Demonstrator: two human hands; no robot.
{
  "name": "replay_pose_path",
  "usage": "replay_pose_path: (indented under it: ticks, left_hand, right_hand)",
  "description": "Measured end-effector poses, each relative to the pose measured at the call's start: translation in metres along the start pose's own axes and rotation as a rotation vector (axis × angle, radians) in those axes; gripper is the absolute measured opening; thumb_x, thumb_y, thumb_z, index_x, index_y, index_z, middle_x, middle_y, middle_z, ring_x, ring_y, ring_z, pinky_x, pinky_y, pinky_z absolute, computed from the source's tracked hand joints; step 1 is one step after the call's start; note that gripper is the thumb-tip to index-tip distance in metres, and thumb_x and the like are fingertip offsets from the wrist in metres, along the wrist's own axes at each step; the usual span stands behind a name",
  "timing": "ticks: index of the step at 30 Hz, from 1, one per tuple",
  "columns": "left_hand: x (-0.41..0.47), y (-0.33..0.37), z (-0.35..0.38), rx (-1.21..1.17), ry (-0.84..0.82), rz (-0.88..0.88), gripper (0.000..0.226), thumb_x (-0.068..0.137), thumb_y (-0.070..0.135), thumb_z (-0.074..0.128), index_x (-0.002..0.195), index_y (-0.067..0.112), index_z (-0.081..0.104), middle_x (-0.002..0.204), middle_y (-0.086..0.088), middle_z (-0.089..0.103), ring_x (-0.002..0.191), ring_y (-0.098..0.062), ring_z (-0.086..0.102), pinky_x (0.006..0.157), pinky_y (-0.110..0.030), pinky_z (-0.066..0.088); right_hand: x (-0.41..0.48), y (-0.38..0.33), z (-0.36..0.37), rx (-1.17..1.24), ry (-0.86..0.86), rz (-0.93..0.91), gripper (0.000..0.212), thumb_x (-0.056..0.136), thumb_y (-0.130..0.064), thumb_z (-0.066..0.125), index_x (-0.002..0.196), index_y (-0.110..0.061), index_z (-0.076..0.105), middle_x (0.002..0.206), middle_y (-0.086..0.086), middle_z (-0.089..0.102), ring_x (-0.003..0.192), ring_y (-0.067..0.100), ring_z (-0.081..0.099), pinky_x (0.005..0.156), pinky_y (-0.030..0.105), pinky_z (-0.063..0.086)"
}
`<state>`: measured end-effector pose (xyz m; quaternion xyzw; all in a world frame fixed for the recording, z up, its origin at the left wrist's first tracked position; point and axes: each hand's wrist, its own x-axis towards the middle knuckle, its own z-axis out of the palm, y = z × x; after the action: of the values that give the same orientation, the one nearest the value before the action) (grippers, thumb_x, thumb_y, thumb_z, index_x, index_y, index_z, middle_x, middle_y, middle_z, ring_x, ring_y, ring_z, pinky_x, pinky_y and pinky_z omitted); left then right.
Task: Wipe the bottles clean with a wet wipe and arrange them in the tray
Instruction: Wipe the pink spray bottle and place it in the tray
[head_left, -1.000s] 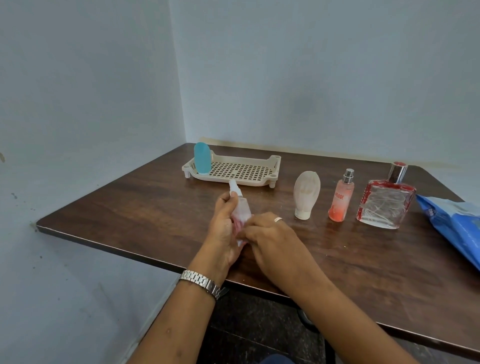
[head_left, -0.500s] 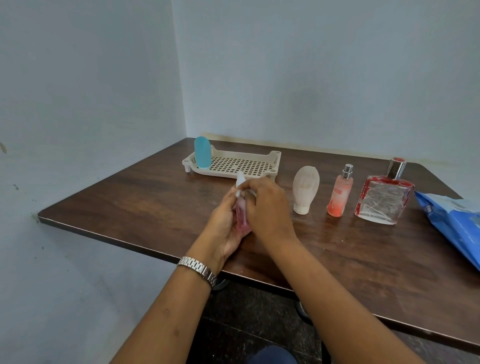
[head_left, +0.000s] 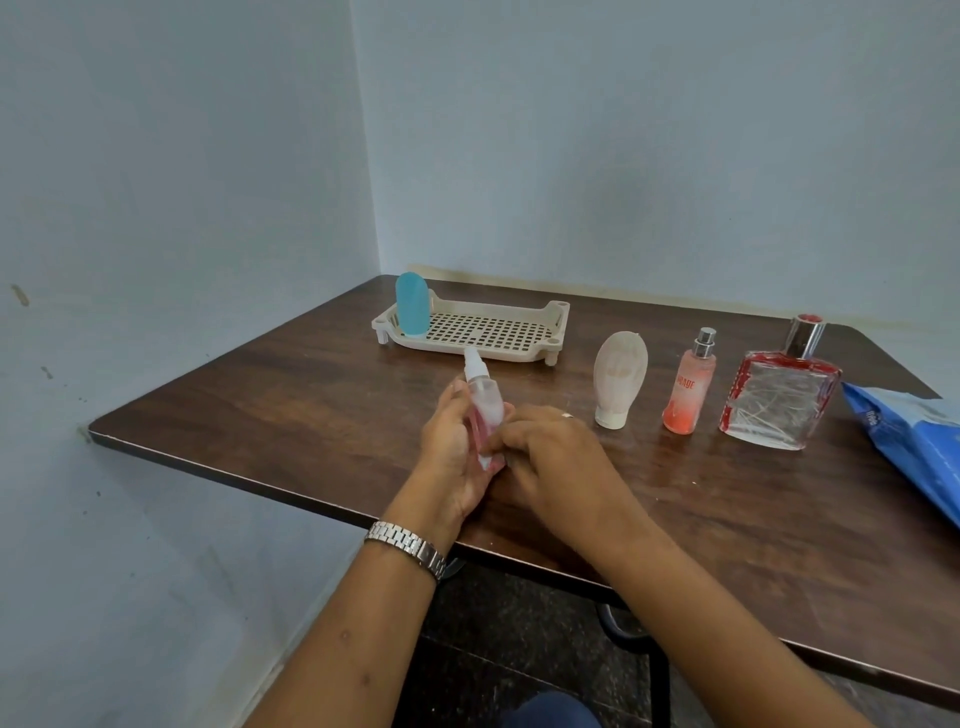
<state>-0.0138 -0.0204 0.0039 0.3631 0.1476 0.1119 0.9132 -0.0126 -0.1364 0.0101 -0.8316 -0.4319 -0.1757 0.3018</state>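
Note:
My left hand (head_left: 457, 447) holds a small clear bottle (head_left: 483, 397) with pink liquid and a white cap, tilted up over the table. My right hand (head_left: 550, 462) is closed against the bottle's lower part; a bit of white wipe shows between the hands. A beige perforated tray (head_left: 519, 345) lies at the back, with a blue bottle (head_left: 413, 304) standing in its left end. To the right stand a frosted white bottle (head_left: 618, 379), a slim pink spray bottle (head_left: 691, 384) and a square glass bottle (head_left: 779, 400) with red edges.
A blue wet-wipe pack (head_left: 914, 436) lies at the table's right edge. The dark wooden table (head_left: 311, 405) fits into a corner of two pale blue walls. Its front edge runs just under my wrists.
My right hand has slid from the top of the bottle down to its lower part, uncovering the cap and upper body. The left hand keeps its hold.

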Motion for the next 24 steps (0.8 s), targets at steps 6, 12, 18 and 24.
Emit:
replay_pose_path:
  ticks: [6, 12, 18, 24]
  left_hand:
    - [-0.001, 0.000, -0.001, 0.028, -0.055, 0.006, 0.035, 0.101, 0.027, 0.039, 0.131, 0.016, 0.052, 0.097, -0.014, 0.066, 0.076, -0.024, 0.065, 0.058, -0.035, 0.058]
    - [0.001, 0.001, -0.002, 0.010, -0.041, -0.027, 0.037, 0.102, 0.031, 0.038, 0.130, 0.012, 0.053, 0.121, -0.019, 0.064, 0.111, -0.033, 0.062, 0.084, -0.046, 0.053]
    - [0.005, -0.003, -0.005, -0.047, -0.070, 0.020, 0.034, 0.099, 0.037, 0.043, 0.118, 0.012, 0.058, 0.084, -0.010, 0.069, 0.076, -0.022, 0.069, 0.069, -0.037, 0.057]
    - [0.011, -0.003, -0.003, 0.012, 0.039, 0.077, 0.033, 0.100, 0.038, 0.043, 0.116, 0.010, 0.051, 0.070, -0.009, 0.067, 0.059, -0.022, 0.068, 0.052, -0.035, 0.057]
  right_hand:
    - [0.026, 0.004, -0.003, 0.103, 0.088, 0.096, 0.020, 0.079, -0.001, 0.061, 0.085, -0.016, 0.073, 0.089, 0.000, 0.066, 0.082, 0.006, 0.055, 0.077, 0.017, 0.042]
    - [0.048, 0.004, 0.005, 0.159, 0.213, 0.235, 0.018, 0.084, -0.003, 0.060, 0.090, -0.015, 0.072, 0.097, -0.003, 0.063, 0.086, 0.001, 0.050, 0.071, 0.001, 0.034]
    - [0.027, -0.001, 0.003, 0.152, 0.132, 0.117, 0.021, 0.080, -0.001, 0.061, 0.091, -0.013, 0.073, 0.092, 0.000, 0.067, 0.083, 0.007, 0.059, 0.076, 0.011, 0.044]
    - [0.011, -0.003, -0.005, 0.138, 0.016, 0.042, 0.027, 0.078, 0.004, 0.060, 0.087, -0.017, 0.075, 0.090, -0.003, 0.068, 0.087, 0.008, 0.061, 0.080, 0.022, 0.048]
